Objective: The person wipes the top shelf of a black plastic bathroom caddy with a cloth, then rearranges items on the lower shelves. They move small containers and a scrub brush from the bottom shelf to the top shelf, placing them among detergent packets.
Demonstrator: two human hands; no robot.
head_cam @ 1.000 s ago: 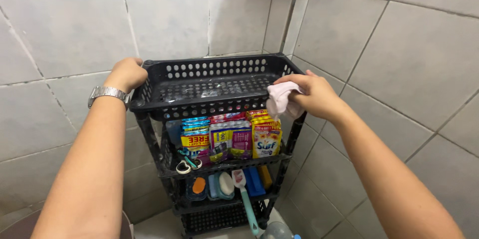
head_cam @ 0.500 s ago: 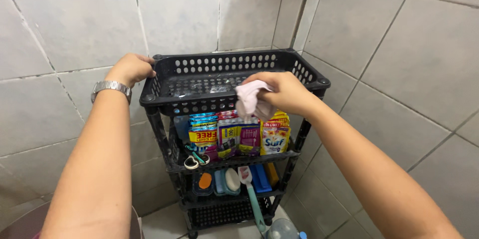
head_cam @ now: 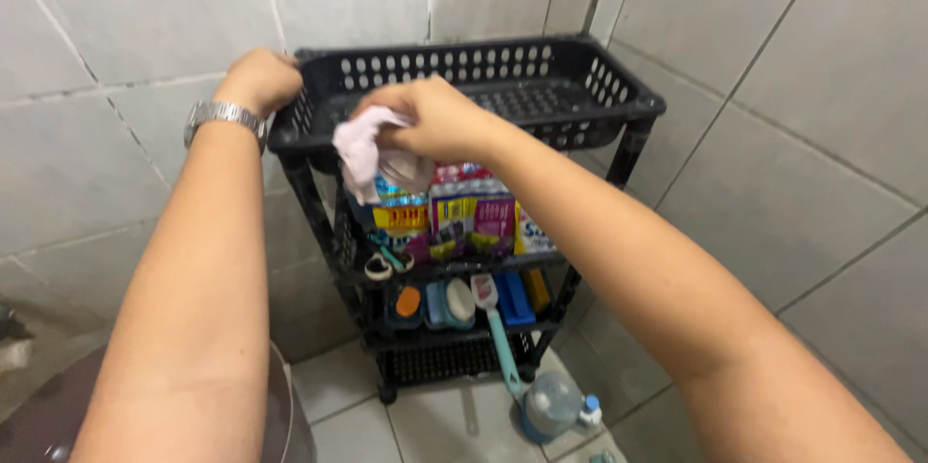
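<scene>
A crumpled pale pink cloth [head_cam: 360,149] sits bunched in the right hand [head_cam: 435,120], whose fingers are curled closed around its upper part while the loose end hangs down over the front rim of a black perforated plastic top tray [head_cam: 541,96]. The cloth lies against the tray's front left edge, just above the shelf below. The tray is the upper level of a black plastic tiered rack [head_cam: 619,159] standing in the corner of a room with pale grey wall tiles [head_cam: 116,9].

The left hand [head_cam: 259,78] is closed over the tray's back left corner, gripping the rim there; a silver metal wristwatch [head_cam: 224,116] circles that wrist.

On the middle shelf, a row of colourful detergent sachets [head_cam: 464,217] stands upright, packed side by side, partly hidden behind the cloth and the right forearm. A pair of scissors with teal and white handles [head_cam: 382,262] hangs at the front of that shelf. The shelf beneath holds an orange-topped scrubber [head_cam: 408,303], a white oval soap piece [head_cam: 460,299], a blue rectangular block [head_cam: 514,297] and a brush with a long teal handle [head_cam: 499,337] that slants down and out past the shelf's front edge. On the tiled floor, just beside the rack's foot, lies a clear plastic bottle with a blue cap [head_cam: 559,405]. At the lower left a dark rounded bin rim [head_cam: 280,395] shows behind the left forearm.
</scene>
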